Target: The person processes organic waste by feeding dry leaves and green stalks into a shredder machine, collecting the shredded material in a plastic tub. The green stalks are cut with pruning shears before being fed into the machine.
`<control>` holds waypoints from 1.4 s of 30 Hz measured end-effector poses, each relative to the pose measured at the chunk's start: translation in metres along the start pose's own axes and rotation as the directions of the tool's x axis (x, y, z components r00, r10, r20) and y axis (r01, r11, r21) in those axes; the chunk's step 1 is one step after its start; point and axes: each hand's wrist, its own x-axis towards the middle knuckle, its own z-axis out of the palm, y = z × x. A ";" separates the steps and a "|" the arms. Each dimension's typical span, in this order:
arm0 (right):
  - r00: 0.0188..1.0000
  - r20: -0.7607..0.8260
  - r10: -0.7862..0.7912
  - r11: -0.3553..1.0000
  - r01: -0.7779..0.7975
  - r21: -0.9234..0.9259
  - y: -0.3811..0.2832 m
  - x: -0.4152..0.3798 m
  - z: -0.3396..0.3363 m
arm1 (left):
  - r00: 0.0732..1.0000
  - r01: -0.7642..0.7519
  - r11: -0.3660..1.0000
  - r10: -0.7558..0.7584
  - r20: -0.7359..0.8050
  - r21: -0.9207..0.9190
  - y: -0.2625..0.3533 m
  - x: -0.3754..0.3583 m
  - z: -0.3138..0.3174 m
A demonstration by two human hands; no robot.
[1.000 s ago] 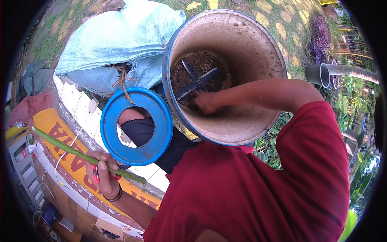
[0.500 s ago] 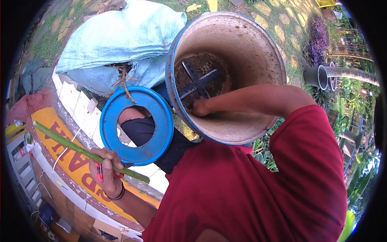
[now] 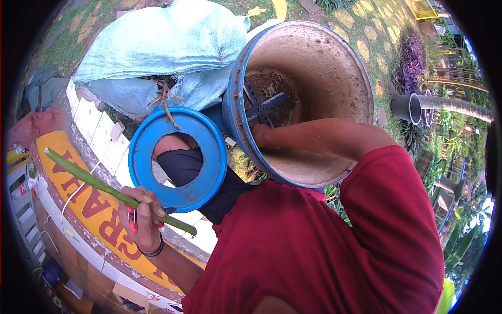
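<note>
My left hand [image 3: 142, 217] is closed round a long green stalk [image 3: 99, 182]. A red-handled tool [image 3: 133, 220] also shows in that hand, its working end mostly hidden. My right hand [image 3: 261, 134] reaches deep into a blue drum [image 3: 329, 68] with a dirty, pale inside. Its fingers are hidden behind the near wall, beside a dark cross-shaped bar [image 3: 269, 105] at the drum's bottom. A blue ring-shaped lid [image 3: 140, 166] with a wide central hole rests by my knee, which shows through the hole.
A pale blue woven sack [image 3: 162, 47] lies left of the drum, with dry brown stems [image 3: 164, 99] poking from its opening. White tiles [image 3: 91, 123] and a yellow lettered surface [image 3: 89, 204] run along the left. A grey pot [image 3: 407, 108] stands at the right.
The drum's near rim has shifted right in view, and my right hand shows less behind it. My left hand still grips the stalk, nearly unmoved.
</note>
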 end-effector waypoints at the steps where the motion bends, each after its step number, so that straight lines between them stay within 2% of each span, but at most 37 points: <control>1: 1.000 -0.006 0.004 1.000 -0.004 0.002 0.003 0.001 -0.004 | 1.000 0.001 1.000 -0.001 -0.002 0.006 0.000 0.001 0.000; 3: 0.987 0.159 -0.010 0.961 -0.034 0.275 0.006 -0.006 -0.019 | 1.000 -0.003 1.000 0.003 0.008 0.007 -0.001 0.002 -0.001; 4: 0.987 0.158 -0.005 0.961 -0.039 0.275 0.008 -0.011 -0.023 | 1.000 -0.001 1.000 0.000 0.011 0.013 -0.001 0.003 -0.001; 6: 0.964 0.233 -0.126 0.941 0.042 0.335 0.007 -0.028 -0.038 | 1.000 -0.010 1.000 0.010 0.016 0.012 0.000 0.004 0.000; 7: 0.965 0.229 -0.124 0.941 0.041 0.336 0.011 -0.028 -0.042 | 1.000 -0.016 1.000 0.016 0.018 0.015 0.000 0.004 0.001; 9: 0.885 0.363 -0.291 0.778 -0.001 0.628 0.023 -0.026 -0.054 | 1.000 -0.022 1.000 0.021 0.012 0.017 -0.001 0.001 -0.002; 13: 0.917 0.330 -0.225 0.737 -0.061 0.673 0.025 -0.043 -0.108 | 0.999 -0.032 0.998 0.031 0.024 0.045 0.000 0.000 -0.007; 16: 0.909 0.278 -0.310 0.707 0.025 0.707 0.022 -0.083 -0.148 | 0.999 -0.038 0.998 0.038 0.009 0.058 0.004 0.001 -0.003; 18: 0.865 0.232 -0.445 0.618 0.110 0.778 0.018 -0.125 -0.173 | 0.999 -0.045 0.998 0.044 0.019 0.052 0.005 0.003 0.002; 22: 0.844 0.098 -0.527 0.539 0.243 0.807 0.029 -0.205 -0.217 | 0.997 -0.063 0.996 0.059 0.052 0.070 0.014 0.011 0.019; 25: 0.795 -0.235 -0.560 0.290 0.454 0.842 0.062 -0.255 -0.257 | 0.992 -0.087 0.993 0.080 0.093 0.075 0.020 0.016 0.030; 27: 0.733 -0.401 -0.549 0.255 0.604 0.755 0.091 -0.280 -0.287 | 0.990 -0.102 0.990 0.090 0.111 0.101 0.025 0.017 0.038; 29: 0.684 -0.575 -0.449 0.284 0.720 0.633 0.122 -0.288 -0.310 | 0.986 -0.121 0.984 0.105 0.128 0.131 0.030 0.018 0.045; 31: 0.694 -0.615 -0.375 0.300 0.718 0.628 0.134 -0.298 -0.317 | 0.988 -0.120 0.983 0.105 0.109 0.140 0.035 0.015 0.053; 33: 0.682 -0.644 -0.347 0.245 0.729 0.640 0.168 -0.272 -0.332 | 0.983 -0.151 0.976 0.132 0.125 0.157 0.038 0.013 0.061; 35: 0.693 -0.704 -0.154 0.264 0.716 0.647 0.190 -0.245 -0.338 | 0.985 -0.141 0.975 0.121 0.124 0.173 0.043 0.010 0.069; 37: 0.683 -0.711 -0.166 0.465 0.690 0.555 0.223 -0.195 -0.344 | 0.981 -0.155 0.968 0.128 0.143 0.196 0.045 0.005 0.074; 39: 0.749 -0.640 -0.170 0.570 0.605 0.556 0.228 -0.178 -0.331 | 0.992 -0.113 0.966 0.099 0.074 0.234 0.049 0.001 0.079; 41: 0.728 -0.684 0.042 0.813 0.373 0.447 0.233 -0.152 -0.320 | 0.993 -0.103 0.955 0.083 0.083 0.278 0.057 -0.002 0.086; 42: 0.722 -0.690 0.045 0.790 0.398 0.467 0.238 -0.142 -0.319 | 0.993 -0.100 0.957 0.078 0.092 0.274 0.058 -0.002 0.088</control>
